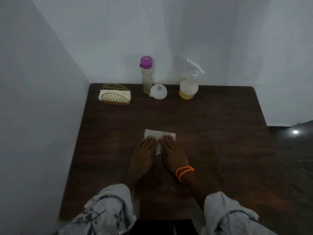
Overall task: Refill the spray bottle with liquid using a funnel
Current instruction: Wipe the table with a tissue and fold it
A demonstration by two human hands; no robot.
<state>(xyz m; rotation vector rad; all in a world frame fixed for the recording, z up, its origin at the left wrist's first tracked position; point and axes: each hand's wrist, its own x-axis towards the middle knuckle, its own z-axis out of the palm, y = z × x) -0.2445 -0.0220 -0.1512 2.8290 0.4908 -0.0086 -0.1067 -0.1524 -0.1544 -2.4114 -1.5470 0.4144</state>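
Both hands lie flat, palms down and fingers straight, side by side near the middle of the dark wooden table [220,133]. The left hand [144,153] and the right hand [173,152] each press on one white paper napkin [159,134], which shows past the fingertips and in the gap between the hands. Two orange bands [184,172] circle the right wrist, and both forearms end in pale patterned sleeves [108,211] at the near edge.

Bare tabletop spreads wide on both sides of the hands and in the broad strip between the napkin and the things at the far edge. The table's left side runs along a white wall [33,116], its far edge meets another wall, and its right edge is open to a dark floor.

Four things stand in a row along the far edge. At far right is one spray bottle [188,87]: a translucent rounded body with a white trigger head on top, upright, holding yellowish liquid in its lower part. Left of it, apart, lies one white funnel [159,91], its wide mouth showing. Just beside the funnel stands one tall clear bottle [147,78] with a purple cap. Farthest left is one gold wire holder [116,97] with folded white napkins in it.
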